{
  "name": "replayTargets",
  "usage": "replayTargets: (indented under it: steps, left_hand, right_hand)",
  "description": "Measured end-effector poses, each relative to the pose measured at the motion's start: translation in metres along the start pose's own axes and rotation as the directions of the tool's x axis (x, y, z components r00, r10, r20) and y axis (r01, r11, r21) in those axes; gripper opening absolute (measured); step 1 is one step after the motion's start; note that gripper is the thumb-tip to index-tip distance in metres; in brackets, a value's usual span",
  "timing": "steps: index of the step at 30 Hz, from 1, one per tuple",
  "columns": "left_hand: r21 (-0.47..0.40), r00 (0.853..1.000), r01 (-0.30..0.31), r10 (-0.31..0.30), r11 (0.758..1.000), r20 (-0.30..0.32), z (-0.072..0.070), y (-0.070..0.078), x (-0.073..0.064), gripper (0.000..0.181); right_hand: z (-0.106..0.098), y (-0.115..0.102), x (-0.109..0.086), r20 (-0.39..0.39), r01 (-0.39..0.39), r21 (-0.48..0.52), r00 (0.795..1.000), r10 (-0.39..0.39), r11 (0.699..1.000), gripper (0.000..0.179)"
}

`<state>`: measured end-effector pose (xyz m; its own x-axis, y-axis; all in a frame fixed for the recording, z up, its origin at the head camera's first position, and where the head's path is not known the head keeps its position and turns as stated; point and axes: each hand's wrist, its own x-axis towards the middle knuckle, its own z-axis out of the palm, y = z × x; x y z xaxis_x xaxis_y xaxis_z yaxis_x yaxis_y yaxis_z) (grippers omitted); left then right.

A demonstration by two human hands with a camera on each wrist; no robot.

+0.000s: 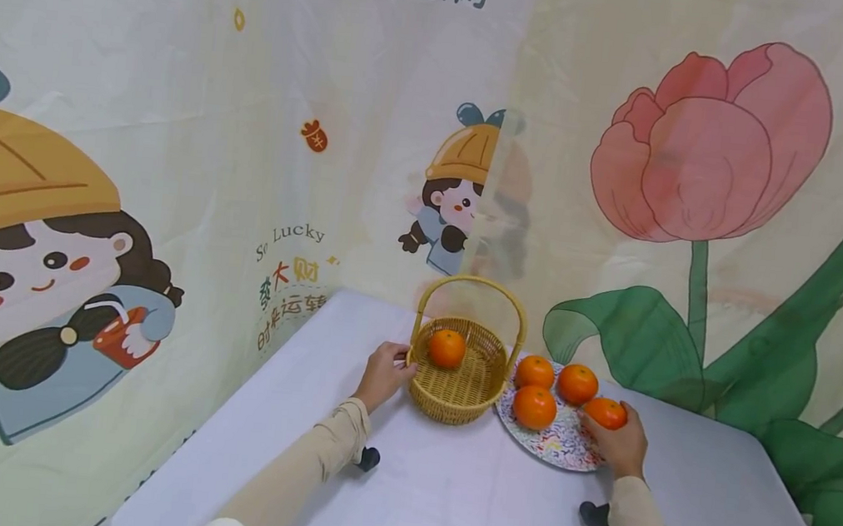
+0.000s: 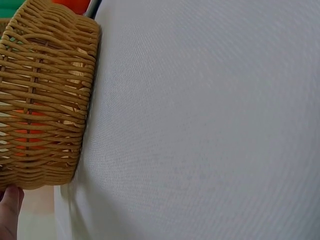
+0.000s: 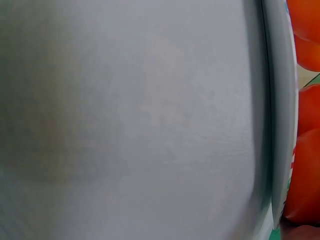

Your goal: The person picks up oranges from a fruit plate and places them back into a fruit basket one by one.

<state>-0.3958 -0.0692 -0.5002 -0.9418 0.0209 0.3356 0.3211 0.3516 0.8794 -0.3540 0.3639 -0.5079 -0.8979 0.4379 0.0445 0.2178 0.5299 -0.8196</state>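
Held orange: in the right hand, at the right edge of the plate; can't tell if it touches the plate or is lifted.
Right hand (image 1: pixel 624 444): thumb and fingers clamped on the orange (image 1: pixel 607 412), thumb on its left side, fingers on its right. Right wrist view catches only a bit of the hand at its lower corner.
Plate (image 1: pixel 558 455): round, multicolored pattern, pale rim, just beside the basket on its right.
Plate oranges: three more, grouped on the back and left part: front one (image 1: pixel 534 406), back-left one (image 1: pixel 535 372), back-right one (image 1: pixel 577 384).
Basket (image 1: pixel 465 386): woven, tan, upright, tall arched handle (image 1: pixel 474 280).
Basket orange (image 1: pixel 446 349): single, inside, toward the back left. Left wrist view shows orange color through the weave.
Left hand (image 1: pixel 383 374): thumb and fingers clamped on the basket's left rim, near the handle's foot.
Sleeves: beige, both arms.
Table (image 1: pixel 462 492): white cover, under everything.
Backdrop (image 1: pixel 378 67): pale cloth, cartoon figures, large pink tulip (image 1: pixel 709 154), green leaves.
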Motion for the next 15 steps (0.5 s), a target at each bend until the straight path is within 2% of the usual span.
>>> replayTargets:
  steps: [8, 15]
  left_hand:
    - [0.008, 1.000, -0.002, 0.002, 1.000, 0.016, 0.0042, -0.0007, -0.0017, 0.038]
    - [0.003, 1.000, 0.005, -0.005, 1.000, -0.006, 0.0015, -0.0021, -0.0013, 0.038]
  right_hand:
    - [-0.0082, 0.0018, -0.0049, 0.001, -0.001, 0.014, 1.000, 0.001, 1.000, 0.097]
    - [-0.0100, -0.0058, -0.0049, -0.005, 0.028, 0.036, 1.000, -0.027, 0.999, 0.096]
